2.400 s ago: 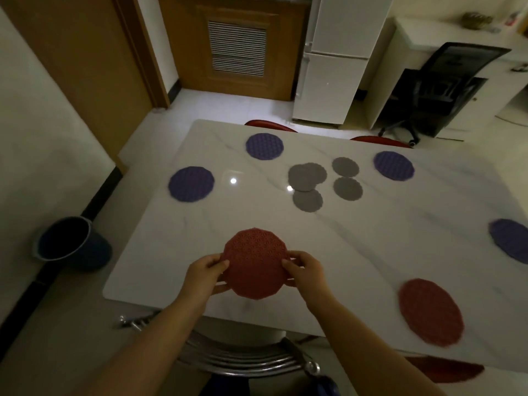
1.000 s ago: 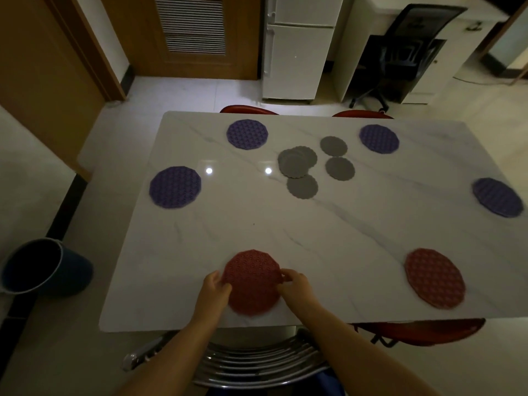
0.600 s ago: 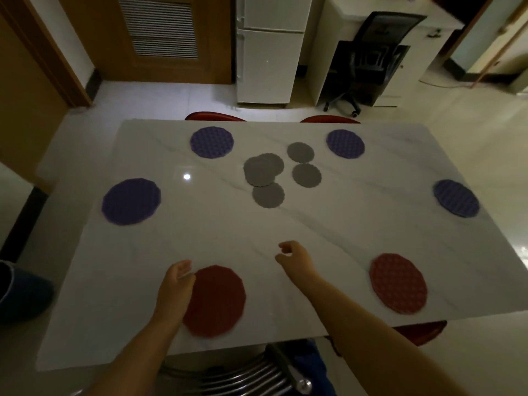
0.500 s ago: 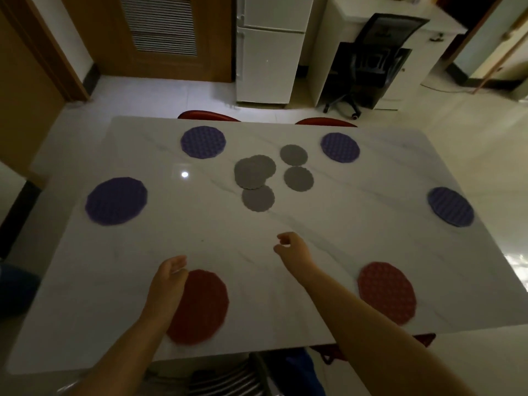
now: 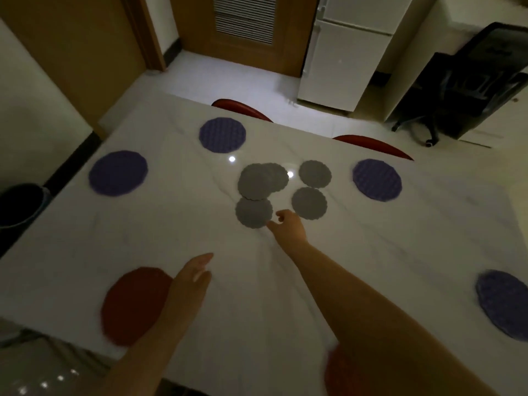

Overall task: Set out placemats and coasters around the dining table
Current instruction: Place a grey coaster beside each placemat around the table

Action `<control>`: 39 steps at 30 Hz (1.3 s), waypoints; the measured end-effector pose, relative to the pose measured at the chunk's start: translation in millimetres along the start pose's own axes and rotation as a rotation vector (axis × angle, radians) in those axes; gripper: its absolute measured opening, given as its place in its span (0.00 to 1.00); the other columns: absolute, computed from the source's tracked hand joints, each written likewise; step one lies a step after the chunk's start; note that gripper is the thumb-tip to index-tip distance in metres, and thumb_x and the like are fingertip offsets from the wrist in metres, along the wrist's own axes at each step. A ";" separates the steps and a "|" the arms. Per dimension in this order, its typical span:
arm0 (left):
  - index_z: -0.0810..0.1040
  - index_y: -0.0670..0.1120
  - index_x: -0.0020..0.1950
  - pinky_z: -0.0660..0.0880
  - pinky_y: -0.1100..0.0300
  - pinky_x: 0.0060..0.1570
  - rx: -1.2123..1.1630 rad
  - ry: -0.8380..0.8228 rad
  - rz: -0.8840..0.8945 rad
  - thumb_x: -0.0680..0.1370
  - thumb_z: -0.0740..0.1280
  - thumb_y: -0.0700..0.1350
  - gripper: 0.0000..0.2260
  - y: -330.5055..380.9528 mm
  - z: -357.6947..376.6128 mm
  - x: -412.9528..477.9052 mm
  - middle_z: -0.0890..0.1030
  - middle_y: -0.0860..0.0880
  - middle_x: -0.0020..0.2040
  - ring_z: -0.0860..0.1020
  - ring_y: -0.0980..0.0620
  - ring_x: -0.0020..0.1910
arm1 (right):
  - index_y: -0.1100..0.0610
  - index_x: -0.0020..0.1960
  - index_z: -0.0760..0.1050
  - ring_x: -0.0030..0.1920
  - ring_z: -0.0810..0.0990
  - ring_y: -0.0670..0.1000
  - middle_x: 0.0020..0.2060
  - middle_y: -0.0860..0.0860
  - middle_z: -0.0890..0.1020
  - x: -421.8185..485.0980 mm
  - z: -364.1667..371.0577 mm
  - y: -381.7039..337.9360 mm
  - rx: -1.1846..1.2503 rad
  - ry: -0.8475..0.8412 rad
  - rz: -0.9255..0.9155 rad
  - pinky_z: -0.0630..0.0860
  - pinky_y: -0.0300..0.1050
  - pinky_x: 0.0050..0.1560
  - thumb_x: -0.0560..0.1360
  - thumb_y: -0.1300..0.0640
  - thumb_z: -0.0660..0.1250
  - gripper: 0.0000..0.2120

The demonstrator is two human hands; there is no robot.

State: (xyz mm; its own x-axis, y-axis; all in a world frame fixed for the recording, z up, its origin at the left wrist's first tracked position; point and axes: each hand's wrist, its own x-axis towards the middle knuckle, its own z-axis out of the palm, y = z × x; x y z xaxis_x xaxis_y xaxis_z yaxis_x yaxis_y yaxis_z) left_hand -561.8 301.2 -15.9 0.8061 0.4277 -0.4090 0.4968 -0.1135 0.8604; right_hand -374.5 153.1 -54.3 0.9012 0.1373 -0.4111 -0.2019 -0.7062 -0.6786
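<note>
On the white marble table (image 5: 143,230) lie round mats. A red placemat (image 5: 131,304) rests at the near left edge, and my left hand (image 5: 191,284) hovers just right of it, fingers loosely extended and holding nothing. My right hand (image 5: 288,227) reaches to the table's middle, its fingertips at the edge of the nearest grey coaster (image 5: 253,211). More grey coasters lie behind: an overlapping pair (image 5: 260,181) and two singles (image 5: 315,173) (image 5: 309,203). Purple placemats sit at the left (image 5: 117,172), far left (image 5: 222,134), far right (image 5: 376,179) and right edge (image 5: 504,301). My right forearm partly hides another red placemat (image 5: 335,370).
Two red chairs (image 5: 240,108) (image 5: 371,145) are tucked under the far side. A dark bucket (image 5: 20,204) stands on the floor at the left. Beyond the table are a white fridge (image 5: 351,50), a wooden door (image 5: 245,27) and a black office chair (image 5: 463,81).
Both hands laid the red placemat down at the near edge and let go. My right hand then moved forward to the grey coasters; my left hand drew off to the mat's right.
</note>
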 end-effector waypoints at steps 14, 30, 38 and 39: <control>0.73 0.47 0.67 0.65 0.62 0.61 0.038 0.072 -0.013 0.80 0.59 0.35 0.17 19.7 34.4 55.6 0.74 0.48 0.68 0.70 0.49 0.68 | 0.61 0.67 0.62 0.63 0.68 0.58 0.62 0.58 0.69 44.5 31.6 -27.6 -0.475 0.047 0.023 0.68 0.48 0.62 0.71 0.44 0.67 0.32; 0.65 0.46 0.74 0.65 0.60 0.59 -0.094 0.018 -0.234 0.79 0.62 0.45 0.22 30.5 35.2 111.8 0.70 0.48 0.71 0.70 0.48 0.67 | 0.53 0.55 0.69 0.40 0.81 0.49 0.46 0.52 0.80 3.0 6.9 -8.4 0.520 -0.069 0.201 0.79 0.39 0.32 0.75 0.63 0.65 0.11; 0.78 0.43 0.55 0.81 0.58 0.40 -0.560 -0.071 -0.314 0.80 0.62 0.37 0.08 26.8 35.3 125.1 0.84 0.42 0.49 0.84 0.48 0.45 | 0.53 0.55 0.72 0.40 0.81 0.45 0.44 0.49 0.81 13.4 -1.4 -11.5 0.418 -0.174 0.085 0.78 0.36 0.34 0.75 0.59 0.66 0.10; 0.79 0.43 0.53 0.81 0.59 0.38 -0.598 -0.051 -0.309 0.80 0.62 0.37 0.07 26.0 32.9 127.2 0.85 0.44 0.46 0.85 0.49 0.43 | 0.52 0.56 0.72 0.43 0.81 0.47 0.45 0.48 0.80 21.9 -1.5 -15.1 0.332 -0.141 0.061 0.79 0.39 0.39 0.75 0.57 0.67 0.11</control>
State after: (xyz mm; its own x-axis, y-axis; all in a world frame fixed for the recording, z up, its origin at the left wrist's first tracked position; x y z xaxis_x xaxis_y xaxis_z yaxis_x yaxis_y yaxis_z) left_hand -435.8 323.2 -55.6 0.6774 0.3160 -0.6643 0.4553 0.5293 0.7160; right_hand -351.1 165.7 -52.2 0.8266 0.2122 -0.5213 -0.3882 -0.4556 -0.8011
